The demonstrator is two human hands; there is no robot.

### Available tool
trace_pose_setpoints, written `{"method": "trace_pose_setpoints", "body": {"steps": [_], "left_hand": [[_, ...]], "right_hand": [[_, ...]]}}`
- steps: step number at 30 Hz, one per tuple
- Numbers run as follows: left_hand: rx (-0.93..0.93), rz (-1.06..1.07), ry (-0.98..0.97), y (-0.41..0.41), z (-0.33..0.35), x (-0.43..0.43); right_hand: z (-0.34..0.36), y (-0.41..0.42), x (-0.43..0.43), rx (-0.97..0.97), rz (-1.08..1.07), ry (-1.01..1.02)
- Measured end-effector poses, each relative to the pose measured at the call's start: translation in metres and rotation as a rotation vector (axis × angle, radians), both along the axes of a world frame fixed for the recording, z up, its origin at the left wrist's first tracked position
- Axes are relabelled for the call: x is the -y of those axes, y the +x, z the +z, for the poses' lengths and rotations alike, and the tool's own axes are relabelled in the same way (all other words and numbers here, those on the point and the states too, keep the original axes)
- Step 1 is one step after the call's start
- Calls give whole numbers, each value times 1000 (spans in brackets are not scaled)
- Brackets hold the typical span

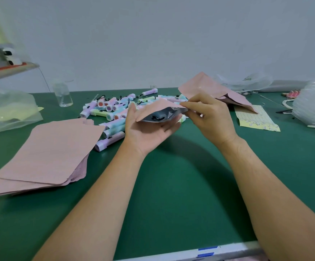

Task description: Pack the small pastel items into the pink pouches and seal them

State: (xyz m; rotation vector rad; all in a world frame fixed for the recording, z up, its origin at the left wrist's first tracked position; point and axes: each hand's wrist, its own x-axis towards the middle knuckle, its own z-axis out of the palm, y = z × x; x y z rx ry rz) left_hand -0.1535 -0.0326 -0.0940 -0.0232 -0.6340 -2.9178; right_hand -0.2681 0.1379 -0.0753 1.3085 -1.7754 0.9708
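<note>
On the green worktop point(181, 185), the left hand point(149, 132) lies palm up at centre and cradles an open pink pouch point(158, 107), fingers point(171, 126) lightly curled beneath it and thumb against its left edge. The right hand point(209, 115) pinches the pouch's upper lip, showing a silver lining with something dark inside. A stack of flat pouches point(45, 153) lies at 9 o'clock. The pastel items point(113, 108) are heaped at 12 o'clock, with more pink pouches point(209, 87) at 1 o'clock.

Clear jar point(62, 97) w/ dotted yellow bag point(256, 119) opp.
</note>
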Motion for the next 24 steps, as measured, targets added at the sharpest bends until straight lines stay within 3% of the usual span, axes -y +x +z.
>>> {"method": "trace_pose_setpoints", "body": {"steps": [5,8,11,20,24], "left_hand": [[31,89,-6,-1,5,7],[185,218,-266,1,8,8],[211,248,-574,1,1,5],[270,302,-927,-2,-23,9],[283,277,-953,-2,-22,13]], "right_hand": [[8,7,3,232,112,-128],[17,16,5,430,156,-260],[22,19,4,557,171,-344],[27,10,-6,734,286,-453],[28,5,-10,753,255,-533]]}}
